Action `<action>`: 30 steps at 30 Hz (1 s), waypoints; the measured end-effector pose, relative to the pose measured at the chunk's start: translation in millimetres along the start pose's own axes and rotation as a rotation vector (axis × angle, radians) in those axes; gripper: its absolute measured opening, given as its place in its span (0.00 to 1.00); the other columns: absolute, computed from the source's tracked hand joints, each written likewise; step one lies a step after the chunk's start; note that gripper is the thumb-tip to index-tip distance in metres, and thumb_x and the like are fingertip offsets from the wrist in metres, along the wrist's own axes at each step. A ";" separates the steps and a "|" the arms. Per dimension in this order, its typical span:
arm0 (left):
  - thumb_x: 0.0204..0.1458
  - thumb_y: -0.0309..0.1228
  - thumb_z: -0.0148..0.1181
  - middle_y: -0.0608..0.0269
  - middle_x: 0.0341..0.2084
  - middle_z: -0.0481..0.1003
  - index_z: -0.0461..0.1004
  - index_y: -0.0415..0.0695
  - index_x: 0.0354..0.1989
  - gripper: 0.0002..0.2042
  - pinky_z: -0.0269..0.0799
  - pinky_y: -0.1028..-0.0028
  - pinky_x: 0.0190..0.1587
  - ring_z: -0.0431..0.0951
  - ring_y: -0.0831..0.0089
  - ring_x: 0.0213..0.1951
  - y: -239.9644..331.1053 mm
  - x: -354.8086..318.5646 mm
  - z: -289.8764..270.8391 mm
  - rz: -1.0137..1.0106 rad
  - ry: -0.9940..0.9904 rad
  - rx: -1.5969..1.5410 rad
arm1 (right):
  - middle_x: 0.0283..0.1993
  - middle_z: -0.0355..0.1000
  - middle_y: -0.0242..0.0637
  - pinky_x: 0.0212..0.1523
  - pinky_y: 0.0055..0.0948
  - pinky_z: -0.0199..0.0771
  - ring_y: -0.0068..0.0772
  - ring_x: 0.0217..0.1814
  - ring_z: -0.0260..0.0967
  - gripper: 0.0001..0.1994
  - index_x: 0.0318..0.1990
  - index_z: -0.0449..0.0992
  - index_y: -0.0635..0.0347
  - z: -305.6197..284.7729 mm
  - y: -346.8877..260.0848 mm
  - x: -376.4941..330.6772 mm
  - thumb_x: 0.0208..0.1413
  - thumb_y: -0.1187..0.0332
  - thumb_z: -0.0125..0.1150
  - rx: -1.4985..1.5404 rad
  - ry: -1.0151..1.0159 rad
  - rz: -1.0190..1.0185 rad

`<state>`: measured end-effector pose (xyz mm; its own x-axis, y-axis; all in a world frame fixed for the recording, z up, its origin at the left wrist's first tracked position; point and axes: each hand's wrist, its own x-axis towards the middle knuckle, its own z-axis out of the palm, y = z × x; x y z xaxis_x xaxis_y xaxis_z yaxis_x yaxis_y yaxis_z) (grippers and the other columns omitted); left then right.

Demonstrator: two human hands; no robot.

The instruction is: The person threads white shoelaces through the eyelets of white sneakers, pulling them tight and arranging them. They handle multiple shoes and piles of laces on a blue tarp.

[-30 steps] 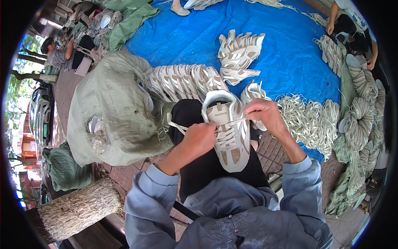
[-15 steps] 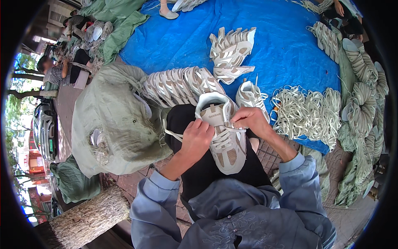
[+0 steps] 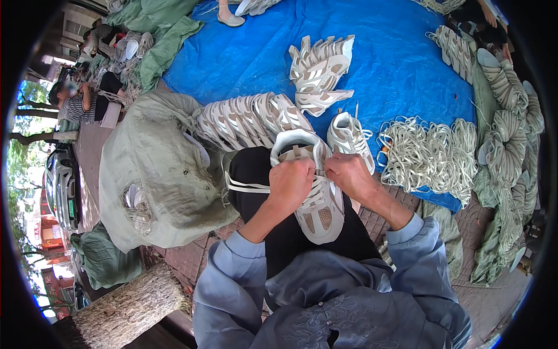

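In the head view, a beige-and-white shoe [image 3: 325,218] is resting on the person's dark trousers [image 3: 256,171], its toe pointing toward the body. The left hand [image 3: 292,180] is closing in a fist over the tongue, its fingers pressing around a white lace [image 3: 249,187] that is trailing out to the left. The right hand [image 3: 347,174] is touching the shoe's right side, fingers curling together; what they are pinching is hidden. Another shoe [image 3: 349,136] is standing just beyond, near a lace pile [image 3: 430,154] lying on blue sheeting [image 3: 401,75].
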<state>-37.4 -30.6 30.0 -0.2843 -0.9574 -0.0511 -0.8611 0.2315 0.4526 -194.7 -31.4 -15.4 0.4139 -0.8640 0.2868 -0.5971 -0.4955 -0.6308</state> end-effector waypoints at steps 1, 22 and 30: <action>0.41 0.28 0.53 0.55 0.17 0.72 0.73 0.43 0.20 0.04 0.68 0.64 0.28 0.74 0.59 0.23 -0.7 0.4 2.8 0.010 0.002 -0.003 | 0.19 0.64 0.40 0.22 0.32 0.69 0.37 0.23 0.68 0.02 0.18 0.67 0.62 0.3 -1.8 0.8 0.35 0.76 0.54 -0.059 0.008 -0.043; 0.38 0.27 0.52 0.51 0.19 0.72 0.74 0.42 0.22 0.05 0.67 0.65 0.28 0.73 0.56 0.25 -17.8 33.1 7.4 0.128 -0.398 -0.013 | 0.20 0.67 0.34 0.23 0.25 0.65 0.26 0.22 0.66 0.06 0.23 0.70 0.62 5.1 10.9 -0.5 0.36 0.78 0.62 0.416 -0.009 0.171; 0.38 0.27 0.51 0.62 0.15 0.71 0.73 0.37 0.23 0.07 0.63 0.75 0.21 0.68 0.77 0.17 -31.9 29.1 -37.7 0.011 -0.761 -0.281 | 0.23 0.67 0.35 0.27 0.25 0.67 0.31 0.25 0.67 0.06 0.24 0.71 0.62 -2.8 -0.8 6.0 0.35 0.78 0.60 0.471 -0.098 0.072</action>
<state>-2.3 -72.3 47.6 -0.5880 -0.5521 -0.5911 -0.7474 0.0916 0.6580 -193.6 -36.4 -11.2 0.4591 -0.8709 0.1754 -0.2604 -0.3207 -0.9107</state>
